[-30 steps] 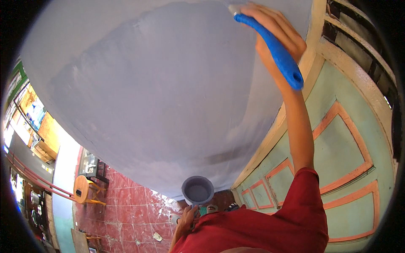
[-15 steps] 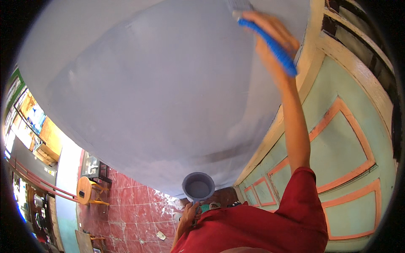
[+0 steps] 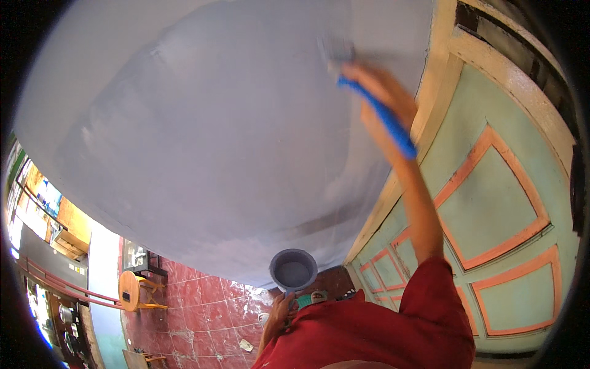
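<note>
My right hand (image 3: pixel 384 101) is raised high and closed round a paintbrush with a blue handle (image 3: pixel 382 118). The brush's bristles, smeared by motion, lie against the grey-painted wall (image 3: pixel 233 135). Down by my waist, my left hand (image 3: pixel 281 312) grips the handle of a small grey bucket (image 3: pixel 294 270). Grey liquid, which looks like paint, shows inside the bucket. A darker grey coat covers much of the wall, and a paler area borders it at the upper left.
Right of the wall stands a cream door frame (image 3: pixel 439 80) with a pale green, orange-trimmed door (image 3: pixel 491 197). A red tiled floor (image 3: pixel 200 304) lies below. Farther left are a yellow-legged wooden stool (image 3: pixel 130 291) and a dark cabinet (image 3: pixel 142 258).
My right hand has come down along the wall and slightly left, with the brush still in it. The left hand keeps hold of the bucket at about the same place.
</note>
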Demonstrator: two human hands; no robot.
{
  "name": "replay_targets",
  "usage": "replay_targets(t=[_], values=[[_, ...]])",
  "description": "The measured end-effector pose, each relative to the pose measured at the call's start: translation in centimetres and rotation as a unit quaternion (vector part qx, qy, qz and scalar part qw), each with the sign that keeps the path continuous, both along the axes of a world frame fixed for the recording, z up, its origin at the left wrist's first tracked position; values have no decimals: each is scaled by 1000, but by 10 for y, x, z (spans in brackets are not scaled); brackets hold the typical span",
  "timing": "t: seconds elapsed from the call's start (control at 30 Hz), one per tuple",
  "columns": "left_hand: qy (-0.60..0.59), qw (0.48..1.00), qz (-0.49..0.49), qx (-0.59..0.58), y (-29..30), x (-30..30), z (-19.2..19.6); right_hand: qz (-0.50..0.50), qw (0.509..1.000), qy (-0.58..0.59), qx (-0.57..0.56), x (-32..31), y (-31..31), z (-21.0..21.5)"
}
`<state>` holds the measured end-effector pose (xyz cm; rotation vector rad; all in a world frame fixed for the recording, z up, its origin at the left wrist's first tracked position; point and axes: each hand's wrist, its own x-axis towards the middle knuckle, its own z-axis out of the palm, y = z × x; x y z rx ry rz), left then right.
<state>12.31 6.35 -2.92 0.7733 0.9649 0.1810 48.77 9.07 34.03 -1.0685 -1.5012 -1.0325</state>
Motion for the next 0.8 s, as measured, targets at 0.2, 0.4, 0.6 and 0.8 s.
replay_targets(t=[0.2,0.4,0.6,0.8], values=[[28,999,22,30,-10,10,25,65,983,60,-161,-12,-24,-119],[23,998,-5,55,-8,5,23,27,994,-96,38,19,9,29],[31,999,23,37,-9,8,32,-66,991,-31,113,12,21,59],[9,997,56,47,-14,4,0,-3,990,108,-89,-6,-12,-138]])
